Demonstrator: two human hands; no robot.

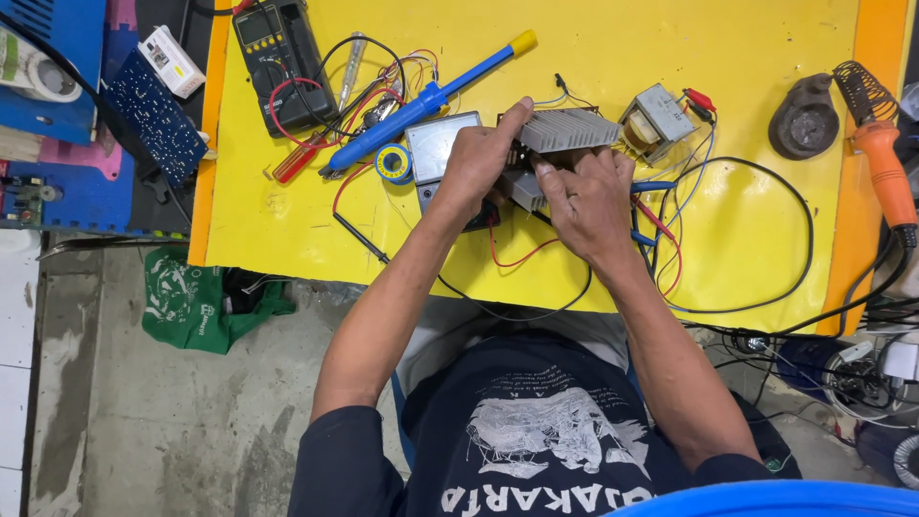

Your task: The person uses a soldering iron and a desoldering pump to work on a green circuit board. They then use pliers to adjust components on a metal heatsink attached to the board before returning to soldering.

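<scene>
My left hand (476, 165) had its grip closed on the finned metal heat sink (567, 128), the fingertips pressed along its near edge and top, while my right hand (591, 204) pinched narrowly at the part just beneath it, where a second ribbed metal block (526, 189) showed between my hands. The assembly sat near the middle of the yellow bench (747, 239), a little toward the far edge. Touching my left hand's far side lay a small grey meter with a pale screen (436, 148), and just beside that a blue roll of tape (393, 163). A blue desoldering pump with a yellow tip (431, 96) lay slanted behind them, over a tangle of red and black leads (316, 115) running to the black multimeter (280, 53) at the far left corner. Right of the heat sink stood a small transformer (656, 120), with black, red and blue wires (766, 239) looping toward the near edge. By the right edge rested an orange soldering iron (885, 168) and a dark round stand (806, 120). A green bag (206, 302) lay on the floor below the left edge.
</scene>
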